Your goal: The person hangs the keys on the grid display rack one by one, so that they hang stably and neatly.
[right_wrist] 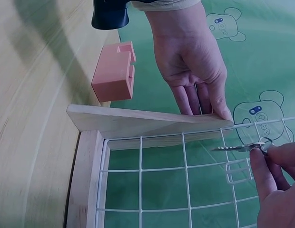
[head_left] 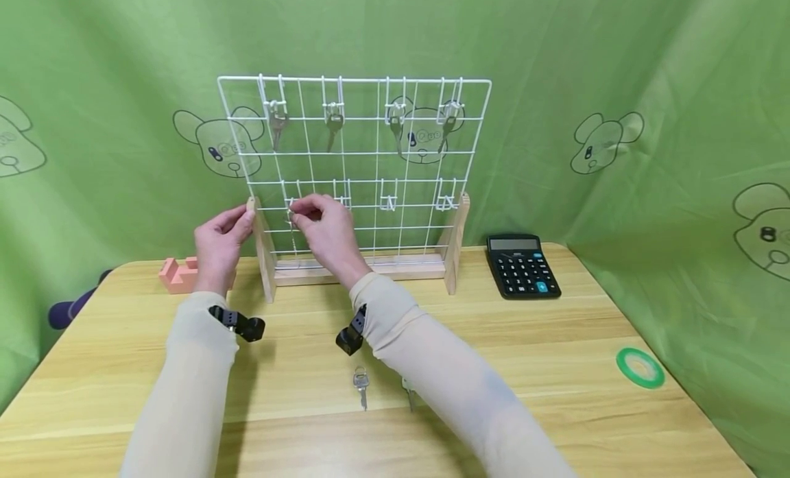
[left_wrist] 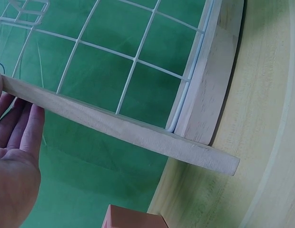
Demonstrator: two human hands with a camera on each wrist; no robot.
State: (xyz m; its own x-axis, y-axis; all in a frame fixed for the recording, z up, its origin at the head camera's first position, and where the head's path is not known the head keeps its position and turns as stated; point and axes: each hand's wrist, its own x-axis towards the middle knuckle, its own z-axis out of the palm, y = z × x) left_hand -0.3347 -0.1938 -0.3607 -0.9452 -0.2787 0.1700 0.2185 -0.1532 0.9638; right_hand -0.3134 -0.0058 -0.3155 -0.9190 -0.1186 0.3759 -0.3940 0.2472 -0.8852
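Observation:
A white wire grid rack [head_left: 358, 153] stands in a wooden stand. My left hand [head_left: 219, 245] grips the top of the stand's left wooden post [head_left: 264, 255], thumb on one side and fingers on the other. With thumb and fingertips, my right hand [head_left: 330, 234] pinches a key [right_wrist: 235, 148] by its ring end, right at the leftmost lower hook [right_wrist: 239, 172]. In the right wrist view the key's blade points away from the fingers. Several keys [head_left: 334, 121] hang from the upper row of hooks. Lower hooks [head_left: 388, 202] farther right carry no keys.
Two keys lie on the table near me, one key [head_left: 361, 385] in full view and another key [head_left: 408, 390] partly behind my right sleeve. A pink block [head_left: 179, 276] sits behind my left wrist. A calculator [head_left: 523, 267] and green tape roll [head_left: 640, 367] lie to the right.

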